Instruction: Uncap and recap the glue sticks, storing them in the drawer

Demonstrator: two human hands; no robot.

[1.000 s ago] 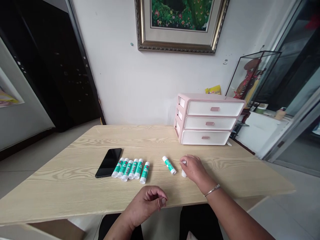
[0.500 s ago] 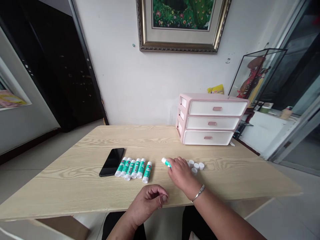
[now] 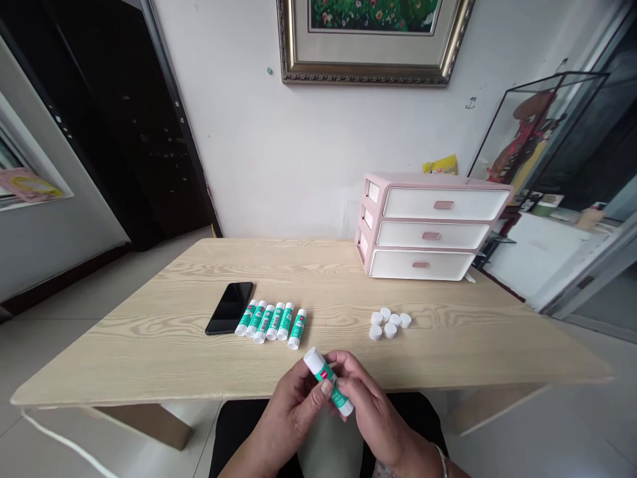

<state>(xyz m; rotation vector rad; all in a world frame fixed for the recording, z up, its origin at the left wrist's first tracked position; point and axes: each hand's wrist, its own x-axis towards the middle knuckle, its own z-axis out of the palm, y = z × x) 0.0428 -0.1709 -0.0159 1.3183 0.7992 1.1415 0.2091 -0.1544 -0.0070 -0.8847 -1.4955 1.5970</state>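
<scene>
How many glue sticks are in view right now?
7: six glue sticks in a row on the wooden table beside the phone, and one glue stick held in the left hand and right hand.

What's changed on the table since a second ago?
The right hand lifted the loose glue stick off the table toward the body; the left hand now grips it too. The white caps sit uncovered to the right. The row of glue sticks and phone stayed put.

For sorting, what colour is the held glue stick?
Green label, white ends on the glue stick, head view.
</scene>
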